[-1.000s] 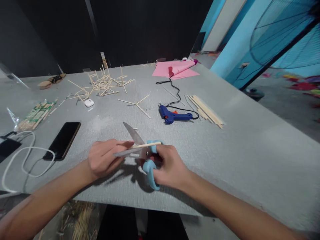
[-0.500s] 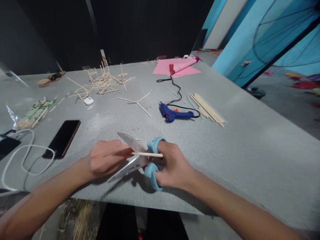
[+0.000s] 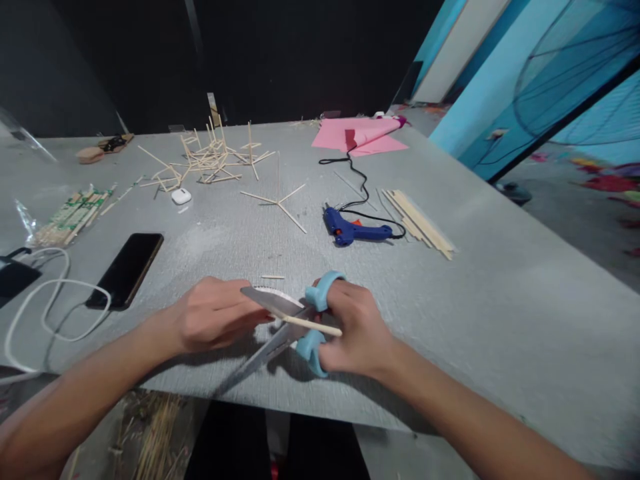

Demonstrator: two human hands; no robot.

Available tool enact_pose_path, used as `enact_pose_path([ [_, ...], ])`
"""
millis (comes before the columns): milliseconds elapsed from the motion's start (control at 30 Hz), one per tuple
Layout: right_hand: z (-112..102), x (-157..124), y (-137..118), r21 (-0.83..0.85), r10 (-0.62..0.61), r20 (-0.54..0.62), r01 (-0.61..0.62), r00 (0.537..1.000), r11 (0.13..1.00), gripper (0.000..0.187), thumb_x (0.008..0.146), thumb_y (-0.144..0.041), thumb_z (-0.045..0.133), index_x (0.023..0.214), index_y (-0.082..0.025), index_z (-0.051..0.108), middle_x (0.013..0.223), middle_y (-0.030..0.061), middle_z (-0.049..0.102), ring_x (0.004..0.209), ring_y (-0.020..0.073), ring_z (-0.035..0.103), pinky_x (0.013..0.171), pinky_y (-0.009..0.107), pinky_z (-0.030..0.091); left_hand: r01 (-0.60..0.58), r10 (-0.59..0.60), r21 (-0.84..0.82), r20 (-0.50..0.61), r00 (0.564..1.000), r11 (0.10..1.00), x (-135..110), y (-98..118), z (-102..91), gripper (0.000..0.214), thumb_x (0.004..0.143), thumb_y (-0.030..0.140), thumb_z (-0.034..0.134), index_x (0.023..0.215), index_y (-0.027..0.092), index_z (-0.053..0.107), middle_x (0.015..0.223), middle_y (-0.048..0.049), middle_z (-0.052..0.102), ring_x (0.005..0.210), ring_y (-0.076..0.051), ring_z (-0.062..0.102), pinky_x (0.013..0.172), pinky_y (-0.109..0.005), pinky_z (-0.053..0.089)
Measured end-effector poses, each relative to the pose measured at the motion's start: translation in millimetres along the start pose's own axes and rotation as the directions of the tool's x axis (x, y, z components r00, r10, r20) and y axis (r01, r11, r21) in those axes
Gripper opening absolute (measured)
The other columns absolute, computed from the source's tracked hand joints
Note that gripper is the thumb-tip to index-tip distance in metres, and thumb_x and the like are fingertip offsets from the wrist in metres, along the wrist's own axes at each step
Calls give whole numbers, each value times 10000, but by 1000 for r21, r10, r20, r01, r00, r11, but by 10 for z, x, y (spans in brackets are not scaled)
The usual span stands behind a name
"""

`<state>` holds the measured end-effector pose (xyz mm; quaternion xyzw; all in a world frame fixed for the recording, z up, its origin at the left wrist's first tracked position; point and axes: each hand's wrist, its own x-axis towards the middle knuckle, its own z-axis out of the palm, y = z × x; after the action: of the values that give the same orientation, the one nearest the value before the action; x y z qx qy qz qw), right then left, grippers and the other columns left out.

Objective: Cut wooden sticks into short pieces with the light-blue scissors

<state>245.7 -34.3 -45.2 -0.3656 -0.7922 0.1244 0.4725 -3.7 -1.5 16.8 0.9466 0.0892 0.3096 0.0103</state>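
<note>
My right hand [image 3: 357, 330] grips blue-handled scissors [image 3: 313, 320], its fingers through the loops; the steel blades are spread apart and point left. A thin wooden stick [image 3: 310, 325] lies across the blades near the pivot. My left hand [image 3: 213, 320] is closed in a pinch on the stick's left end, just above the grey table [image 3: 500, 313]. A short cut piece of stick [image 3: 273, 277] lies on the table just beyond my hands.
A blue glue gun [image 3: 355, 232] with a black cord lies ahead, a bundle of sticks [image 3: 423, 223] to its right. A glued stick structure [image 3: 210, 159], pink paper [image 3: 360, 133], a black phone [image 3: 125, 269], white cable [image 3: 45, 300] and packed sticks [image 3: 70, 217] sit around.
The scissors have tilted, with the lower blade now pointing down-left. Both hands and the stick have shifted slightly right and lower. The camera view has moved a little.
</note>
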Motion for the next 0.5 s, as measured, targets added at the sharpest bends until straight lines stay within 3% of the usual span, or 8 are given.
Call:
enact_pose_path([
  [133, -5, 8, -11, 19, 47, 30, -47, 998, 999, 233, 626, -219, 576, 697, -270, 360, 589, -51, 397, 532, 142, 367, 572, 328, 388, -3, 3, 6, -21, 1000, 1000, -7, -9, 26, 208, 1103, 148, 480, 1028, 165, 673, 767, -33, 741, 622, -119, 659, 572, -205, 531],
  [400, 12, -1, -16, 72, 68, 36, -71, 997, 995, 247, 625, -226, 588, 687, -269, 354, 586, -57, 372, 534, 137, 338, 570, 332, 371, 23, -23, -8, -3, 1000, 1000, -194, -99, 105, 306, 1075, 185, 524, 1328, 264, 679, 878, -37, 800, 837, -178, 755, 770, -260, 626],
  [500, 22, 5, -26, 83, 67, 31, -70, 997, 994, 252, 618, -216, 582, 688, -269, 345, 583, -60, 360, 527, 133, 328, 565, 329, 365, 74, -74, 6, -25, 997, 997, -194, -85, 139, 296, 1077, 208, 501, 1270, 277, 714, 873, -28, 794, 812, -182, 742, 765, -257, 610],
])
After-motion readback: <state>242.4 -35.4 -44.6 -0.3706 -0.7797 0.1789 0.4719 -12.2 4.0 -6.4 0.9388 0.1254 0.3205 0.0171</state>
